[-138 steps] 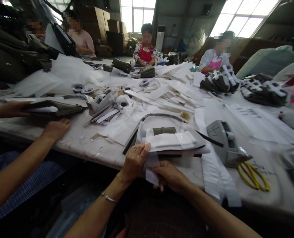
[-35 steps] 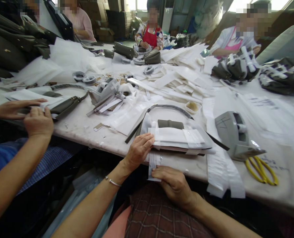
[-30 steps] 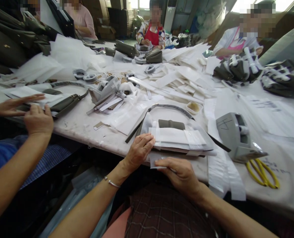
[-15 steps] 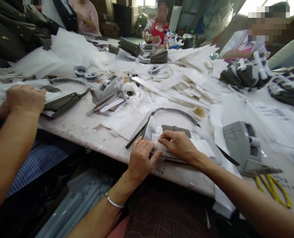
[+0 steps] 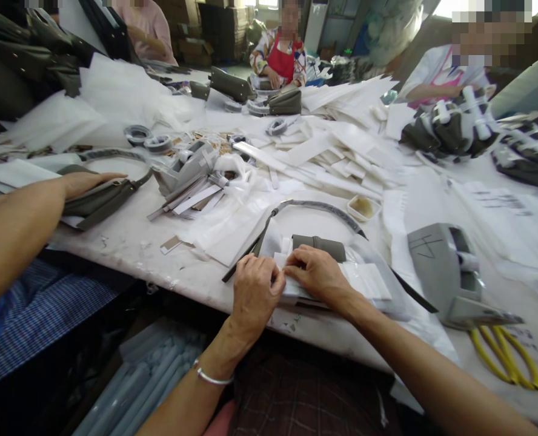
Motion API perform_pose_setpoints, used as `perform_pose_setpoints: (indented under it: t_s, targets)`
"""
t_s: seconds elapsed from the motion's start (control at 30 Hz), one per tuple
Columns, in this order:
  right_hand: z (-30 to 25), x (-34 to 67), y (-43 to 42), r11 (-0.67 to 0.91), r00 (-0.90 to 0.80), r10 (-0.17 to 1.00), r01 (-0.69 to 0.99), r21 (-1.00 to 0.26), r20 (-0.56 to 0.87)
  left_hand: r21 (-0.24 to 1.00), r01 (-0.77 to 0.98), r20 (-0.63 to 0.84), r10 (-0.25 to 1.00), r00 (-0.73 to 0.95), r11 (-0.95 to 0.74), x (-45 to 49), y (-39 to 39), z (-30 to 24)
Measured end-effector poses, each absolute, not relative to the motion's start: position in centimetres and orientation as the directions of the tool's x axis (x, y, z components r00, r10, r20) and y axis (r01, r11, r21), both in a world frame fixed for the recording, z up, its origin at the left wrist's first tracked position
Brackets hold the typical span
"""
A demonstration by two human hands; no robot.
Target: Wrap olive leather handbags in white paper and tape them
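Observation:
A dark olive handbag (image 5: pixel 321 247) lies in front of me at the table edge, partly covered by white wrapping sheets (image 5: pixel 369 280). Its long handle (image 5: pixel 326 209), wrapped in grey, arches behind it. My left hand (image 5: pixel 257 290) is closed at the bag's left end, its thumb and forefinger pinched at the edge of the white wrapping. Close against it, my right hand (image 5: pixel 317 275) bends over the front of the bag and pinches the same white material. The fingertips of both hands nearly meet, and what lies right between them is partly hidden.
Yellow-handled scissors (image 5: pixel 508 357) lie at right beside a grey holder (image 5: pixel 446 272). Behind the bag stands a small white dish (image 5: pixel 363 208). White sheets (image 5: pixel 337 148) are heaped mid-table. A co-worker's arm (image 5: pixel 28 224) reaches over another bag (image 5: pixel 99 197) at left.
My left thumb has drawn in, and its fingers are now curled closed beside my right hand. The co-worker's hand at left has gone from a fist to lying flat on the bag there.

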State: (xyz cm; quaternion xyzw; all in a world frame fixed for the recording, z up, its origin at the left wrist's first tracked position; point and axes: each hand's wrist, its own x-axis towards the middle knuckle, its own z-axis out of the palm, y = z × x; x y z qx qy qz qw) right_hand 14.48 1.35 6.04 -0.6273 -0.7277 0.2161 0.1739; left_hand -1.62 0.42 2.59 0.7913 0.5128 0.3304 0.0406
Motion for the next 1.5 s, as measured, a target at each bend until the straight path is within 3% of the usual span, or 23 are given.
perform_pose_setpoints:
  t_s: [0.1, 0.23, 0.37, 0.57, 0.67, 0.8, 0.93, 1.03, 1.1, 1.2, 1.27, 1.37, 1.5]
  targets:
    - [6.0, 14.5, 1.4, 0.129, -0.167, 0.986, 0.833, -0.538, -0.023, 0.338, 0.764, 0.577, 0.762, 0.293, -0.549, -1.6, -0.5, 3.4]
    - [5.9, 14.6, 1.5, 0.132, -0.168, 0.986, 0.823, -0.553, -0.014, 0.195, 0.663, 0.646, 0.603, 0.468, -0.723, -1.4, -3.1, 3.7]
    - [6.4, 14.4, 1.6, 0.1, -0.146, 0.988, 0.841, -0.532, -0.045, 0.111, 0.691, 0.603, 0.601, 0.525, -0.714, -1.0, -4.7, 2.8]
    - [7.3, 14.0, 2.1, 0.113, -0.121, 0.993, 0.908, -0.403, 0.007, 0.099, 0.704, 0.627, 0.594, 0.504, -0.703, -0.8, -4.8, 1.7]
    - [8.9, 15.4, 1.4, 0.144, -0.092, 0.987, 0.867, -0.476, 0.13, 0.107, 0.701, 0.619, 0.598, 0.508, -0.706, -0.8, -4.8, 1.7]
    - [12.7, 21.8, -2.3, 0.093, 0.134, 0.942, 0.776, -0.624, 0.306, 0.108, 0.693, 0.606, 0.6, 0.522, -0.712, -0.9, -4.9, 1.7]
    - [15.0, 31.9, -8.2, -0.201, 0.48, 0.801, 0.779, -0.595, 0.358, 0.112, 0.685, 0.632, 0.584, 0.51, -0.72, -1.0, -4.9, 1.7]
    - [14.4, 38.3, -12.0, -0.428, 0.655, 0.691, 0.711, -0.558, 0.305, 0.085, 0.691, 0.673, 0.553, 0.492, -0.718, -1.0, -4.7, 1.4]
    - [13.0, 41.0, -13.5, -0.506, 0.747, 0.636, 0.592, -0.627, 0.193, 0.064, 0.688, 0.682, 0.535, 0.499, -0.723, -1.1, -4.4, 1.1]
    - [10.5, 42.7, -13.8, -0.459, 0.758, 0.649, 0.324, -0.827, -0.063, 0.019, 0.687, 0.68, 0.513, 0.524, -0.727, -1.1, -4.2, 1.1]
    - [9.2, 42.5, -13.1, -0.419, 0.711, 0.687, 0.215, -0.882, -0.153, -0.012, 0.693, 0.679, 0.503, 0.535, -0.721, -1.1, -4.2, 1.3]
    - [8.2, 41.9, -11.7, -0.409, 0.687, 0.697, 0.148, -0.901, -0.204, -0.039, 0.698, 0.68, 0.494, 0.543, -0.715, -1.1, -4.2, 1.6]
    - [8.1, 41.6, -10.3, -0.348, 0.727, 0.665, 0.101, -0.932, -0.17, -0.042, 0.698, 0.687, 0.487, 0.539, -0.715, -1.0, -4.2, 1.6]
